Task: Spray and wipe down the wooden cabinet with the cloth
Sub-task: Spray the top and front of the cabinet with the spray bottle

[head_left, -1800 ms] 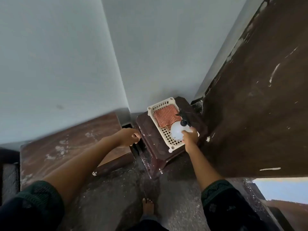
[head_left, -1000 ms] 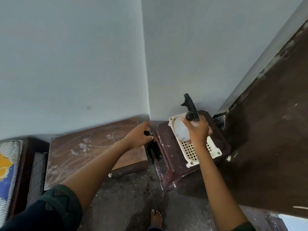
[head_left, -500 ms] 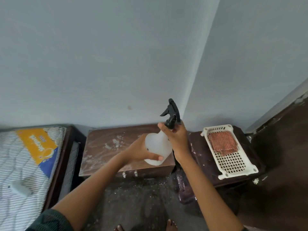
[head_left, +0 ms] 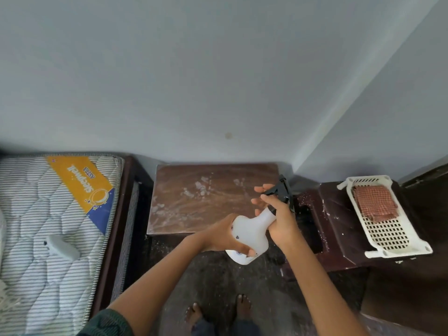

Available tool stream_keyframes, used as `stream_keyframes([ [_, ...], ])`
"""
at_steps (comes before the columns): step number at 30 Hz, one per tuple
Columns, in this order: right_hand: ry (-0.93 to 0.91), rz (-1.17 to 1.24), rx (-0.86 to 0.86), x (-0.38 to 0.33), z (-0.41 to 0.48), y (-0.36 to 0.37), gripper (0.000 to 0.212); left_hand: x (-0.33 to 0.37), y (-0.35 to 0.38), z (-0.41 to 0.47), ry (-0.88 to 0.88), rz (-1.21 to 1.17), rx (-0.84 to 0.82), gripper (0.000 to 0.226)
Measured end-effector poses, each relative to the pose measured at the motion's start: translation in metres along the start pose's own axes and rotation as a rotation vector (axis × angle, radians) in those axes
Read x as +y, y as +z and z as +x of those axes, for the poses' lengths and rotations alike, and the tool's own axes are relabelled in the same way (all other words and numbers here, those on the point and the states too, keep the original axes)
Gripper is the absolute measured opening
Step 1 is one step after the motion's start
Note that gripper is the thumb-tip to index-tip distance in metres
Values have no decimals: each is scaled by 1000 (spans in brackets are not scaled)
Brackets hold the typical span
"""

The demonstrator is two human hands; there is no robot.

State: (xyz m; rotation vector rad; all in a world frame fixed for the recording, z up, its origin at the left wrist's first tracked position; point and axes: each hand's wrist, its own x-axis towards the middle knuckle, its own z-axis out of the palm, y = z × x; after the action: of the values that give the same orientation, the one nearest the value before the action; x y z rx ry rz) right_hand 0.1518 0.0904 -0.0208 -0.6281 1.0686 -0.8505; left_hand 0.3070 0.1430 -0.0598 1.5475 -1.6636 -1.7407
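The low wooden cabinet (head_left: 194,197) stands against the wall, its brown top smeared with white dust. I hold a white spray bottle (head_left: 252,232) with a black trigger head just in front of its right front corner. My left hand (head_left: 225,236) cups the bottle's round body from below. My right hand (head_left: 278,214) grips the neck, fingers at the trigger, nozzle aimed left over the cabinet top. The red checked cloth (head_left: 374,202) lies folded in a white plastic basket (head_left: 397,241) at the right.
The basket rests on a dark brown plastic stool (head_left: 337,229) to the right of the cabinet. A bed with a striped mattress (head_left: 48,229) fills the left side. A dark wooden panel (head_left: 412,294) stands at the lower right. My bare feet are on the dusty floor (head_left: 218,282).
My right hand lifted the spray bottle out of the basket and carried it left to the cabinet. My left hand came off the cabinet edge and took hold of the bottle's body.
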Motion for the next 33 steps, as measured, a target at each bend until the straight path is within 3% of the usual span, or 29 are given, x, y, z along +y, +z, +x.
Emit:
stream_keyframes([
  [3,49,-31,62,28,28,-14,14,-35,8,25,-51,-6,-27,70],
  [8,69,-63,218,95,77,-47,3,-100,30,74,-96,16,-80,57],
  [15,143,-96,364,156,115,-93,17,-148,57,122,-159,75,-116,72],
  [24,146,-47,427,164,142,-120,29,-161,72,152,-164,80,-75,76],
  [29,202,-77,493,168,143,-134,32,-161,82,156,-212,64,-116,76],
  [33,168,-147,601,169,139,-136,38,-157,92,156,-230,44,-163,62],
])
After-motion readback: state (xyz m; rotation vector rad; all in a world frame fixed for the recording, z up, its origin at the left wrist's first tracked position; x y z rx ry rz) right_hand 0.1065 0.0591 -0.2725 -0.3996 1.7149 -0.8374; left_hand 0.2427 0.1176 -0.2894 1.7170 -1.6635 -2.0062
